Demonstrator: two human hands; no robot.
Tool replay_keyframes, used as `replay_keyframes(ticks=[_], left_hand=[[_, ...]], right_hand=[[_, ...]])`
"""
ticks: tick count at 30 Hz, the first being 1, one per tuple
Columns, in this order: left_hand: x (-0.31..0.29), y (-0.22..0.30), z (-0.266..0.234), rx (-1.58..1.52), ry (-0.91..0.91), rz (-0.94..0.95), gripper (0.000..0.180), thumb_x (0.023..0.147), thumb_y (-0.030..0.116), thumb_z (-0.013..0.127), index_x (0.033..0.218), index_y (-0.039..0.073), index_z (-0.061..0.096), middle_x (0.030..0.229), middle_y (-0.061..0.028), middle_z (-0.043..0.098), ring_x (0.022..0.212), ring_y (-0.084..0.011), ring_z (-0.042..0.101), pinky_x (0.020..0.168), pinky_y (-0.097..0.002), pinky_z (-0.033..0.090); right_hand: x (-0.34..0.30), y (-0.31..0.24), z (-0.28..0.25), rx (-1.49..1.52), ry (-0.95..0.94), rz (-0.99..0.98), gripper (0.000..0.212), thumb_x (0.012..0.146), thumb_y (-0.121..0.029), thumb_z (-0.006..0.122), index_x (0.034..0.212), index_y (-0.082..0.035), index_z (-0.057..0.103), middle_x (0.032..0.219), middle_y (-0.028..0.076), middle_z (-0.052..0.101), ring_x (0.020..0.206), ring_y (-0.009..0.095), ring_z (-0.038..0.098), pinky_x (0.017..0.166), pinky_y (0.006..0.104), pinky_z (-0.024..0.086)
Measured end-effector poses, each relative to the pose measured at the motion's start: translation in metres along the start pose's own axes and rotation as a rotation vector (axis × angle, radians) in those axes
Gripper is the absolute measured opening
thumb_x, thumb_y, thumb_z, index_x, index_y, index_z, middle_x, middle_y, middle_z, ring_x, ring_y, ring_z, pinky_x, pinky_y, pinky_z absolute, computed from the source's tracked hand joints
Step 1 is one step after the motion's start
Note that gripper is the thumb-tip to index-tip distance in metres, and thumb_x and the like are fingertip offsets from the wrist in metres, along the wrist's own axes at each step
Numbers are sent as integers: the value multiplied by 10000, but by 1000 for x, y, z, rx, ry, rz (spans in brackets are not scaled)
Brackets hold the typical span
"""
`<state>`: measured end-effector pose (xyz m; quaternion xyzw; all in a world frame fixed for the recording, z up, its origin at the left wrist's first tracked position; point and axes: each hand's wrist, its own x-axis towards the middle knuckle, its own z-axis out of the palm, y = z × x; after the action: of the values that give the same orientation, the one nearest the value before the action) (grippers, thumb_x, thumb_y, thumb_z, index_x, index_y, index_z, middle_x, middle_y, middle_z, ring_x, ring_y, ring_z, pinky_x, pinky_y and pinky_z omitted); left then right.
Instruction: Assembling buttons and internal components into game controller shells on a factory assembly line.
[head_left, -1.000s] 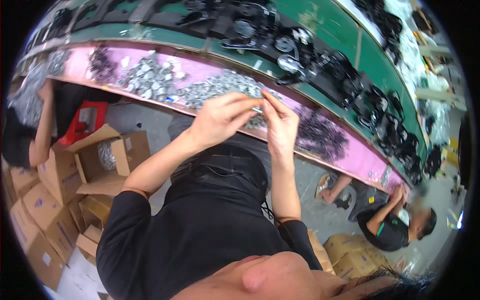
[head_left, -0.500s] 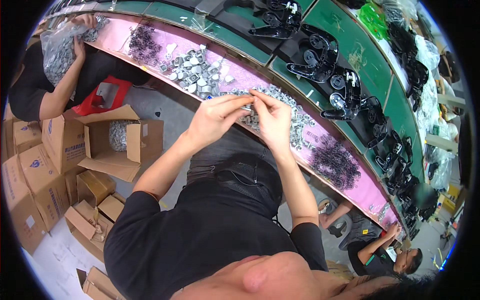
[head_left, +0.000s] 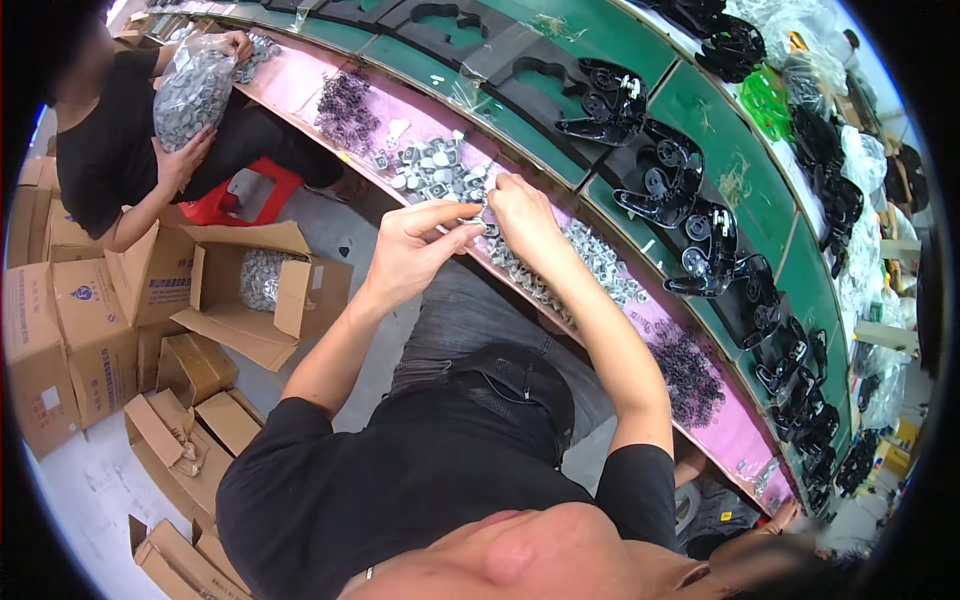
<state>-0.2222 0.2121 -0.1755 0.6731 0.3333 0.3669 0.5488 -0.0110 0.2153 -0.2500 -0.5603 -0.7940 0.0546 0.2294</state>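
My left hand (head_left: 412,252) pinches a small grey part (head_left: 480,219) between thumb and fingertips, above the near edge of the pink work surface. Just right of it, my right hand (head_left: 524,222) has its fingers bent together at the edge of a pile of grey and white caps (head_left: 437,168). Its fingertips point down and away, so I cannot make out what lies in them. Beneath and right of my right forearm spreads another pile of small grey parts (head_left: 597,262).
Small black parts lie in one heap (head_left: 347,110) at left and another (head_left: 687,375) at right. Glossy black housings (head_left: 672,180) stand along the green bench (head_left: 690,110). A co-worker at left holds a bag of grey parts (head_left: 192,95). Open cardboard boxes (head_left: 285,325) stand on the floor.
My hands were together over the small grey parts; now they are apart. My right hand has moved left and away to the caps. My view has shifted, and the co-worker's bag is raised.
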Motion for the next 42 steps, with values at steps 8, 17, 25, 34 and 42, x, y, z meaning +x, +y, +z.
replay_keyframes(ticks=[8, 17, 25, 34, 42], left_hand=[[5, 15, 11, -37, -26, -4, 237, 934, -9, 771, 1169, -33, 773, 1006, -84, 761, 822, -99, 725, 702, -224, 611], [17, 26, 56, 244, -351, 208, 212, 887, 66, 813, 1083, -9, 779, 990, -131, 777, 828, -258, 754, 740, -343, 591], [13, 15, 78, 269, -306, 273, 214, 885, 64, 815, 1093, 21, 789, 962, -123, 764, 779, -242, 738, 701, -332, 591], [14, 10, 84, 348, -261, 523, 160, 851, 12, 815, 1008, 21, 788, 960, -97, 771, 813, -248, 757, 697, -335, 614], [17, 7, 82, 279, -305, 400, 173, 846, 6, 823, 1014, 7, 782, 976, -98, 760, 794, -226, 741, 703, -322, 614]], right_hand=[[-35, -16, -39, 1159, 293, 642, 313, 990, -14, 688, 1292, 66, 676, 1148, 168, 744, 973, 222, 755, 856, 325, 639], [-97, -41, -61, 1733, 609, 765, 283, 1039, -29, 640, 1299, 80, 672, 1235, 208, 736, 1119, 305, 749, 980, 372, 625], [-126, -45, -61, 1724, 688, 598, 295, 1085, -75, 583, 1302, 104, 672, 1289, 234, 713, 1153, 280, 717, 1033, 383, 592], [-140, -41, -57, 1754, 680, 673, 308, 1036, -50, 672, 1309, 93, 668, 1242, 221, 735, 1132, 277, 734, 991, 381, 620], [-149, -39, -45, 1765, 704, 714, 283, 994, -39, 729, 1257, 63, 715, 1186, 174, 761, 1047, 205, 745, 945, 316, 609]])
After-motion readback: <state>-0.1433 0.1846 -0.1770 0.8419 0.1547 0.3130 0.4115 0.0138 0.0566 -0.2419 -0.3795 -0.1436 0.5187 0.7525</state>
